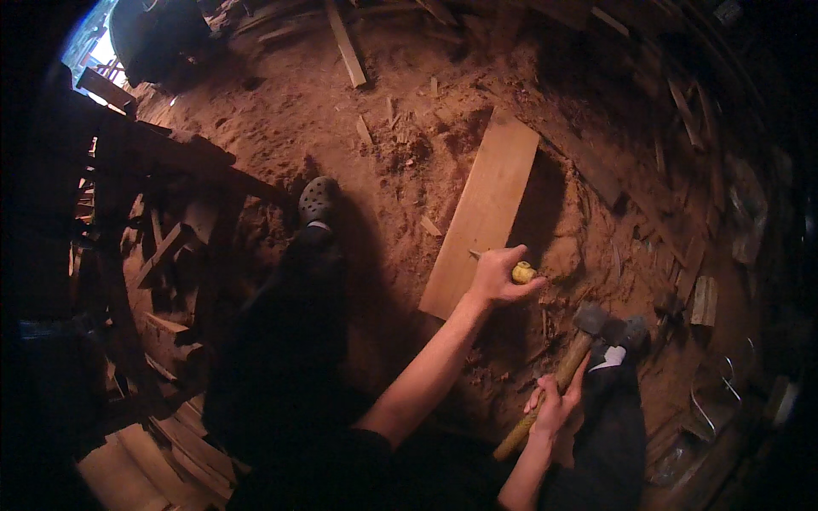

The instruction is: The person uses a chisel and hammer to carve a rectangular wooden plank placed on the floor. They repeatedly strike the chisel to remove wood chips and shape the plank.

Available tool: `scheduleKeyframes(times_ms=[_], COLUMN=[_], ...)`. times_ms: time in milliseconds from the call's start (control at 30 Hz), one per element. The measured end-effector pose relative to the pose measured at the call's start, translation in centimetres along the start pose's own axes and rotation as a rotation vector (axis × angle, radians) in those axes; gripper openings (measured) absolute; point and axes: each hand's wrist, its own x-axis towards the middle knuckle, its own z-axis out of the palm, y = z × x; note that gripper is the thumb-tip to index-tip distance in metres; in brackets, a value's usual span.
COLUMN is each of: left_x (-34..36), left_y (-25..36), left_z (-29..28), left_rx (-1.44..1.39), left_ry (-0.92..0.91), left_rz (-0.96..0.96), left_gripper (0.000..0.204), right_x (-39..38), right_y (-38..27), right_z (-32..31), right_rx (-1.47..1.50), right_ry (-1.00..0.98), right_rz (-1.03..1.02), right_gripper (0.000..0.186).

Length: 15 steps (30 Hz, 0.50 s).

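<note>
While the left hand (498,274) grasps the yellow-handled tool (523,272) over the nearer half of the board (487,204) and the right hand (554,406) clasps the hammer (573,361) mid-handle, good work probably calls for a steadied tip, clear fingers and square, measured blows

This looks like a rough woodworking shop. The floor (392,247) is covered in loose reddish-brown stuff, sawdust or dirt, hard to say which, and strewn with narrow wood strips (345,43) and small chips (364,130). Scrap wood (162,255) is jumbled at the left, above some planks (128,477). A smooth board (486,204), a hammer (573,359) and a yellow-handled tool (523,272) fit such work. The space is dim, with daylight at a bright opening (106,47) in the upper left.
</note>
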Motion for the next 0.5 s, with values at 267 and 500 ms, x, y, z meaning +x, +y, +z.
scheduleKeyframes(times_ms=[267,500], left_x=[-0.2,-1.8], left_y=[-0.3,-2.3], left_z=[0.1,-0.1], left_rx=[-0.013,0.011], left_ry=[-0.059,-0.008], left_rz=[-0.002,0.159], left_gripper=[0.037,0.030], right_x=[0.0,0.1], right_y=[-0.2,-0.2], right_z=[0.1,0.6], right_rx=[-0.019,-0.016], right_ry=[-0.001,-0.028], right_rz=[0.024,0.028], right_gripper=[0.079,0.079])
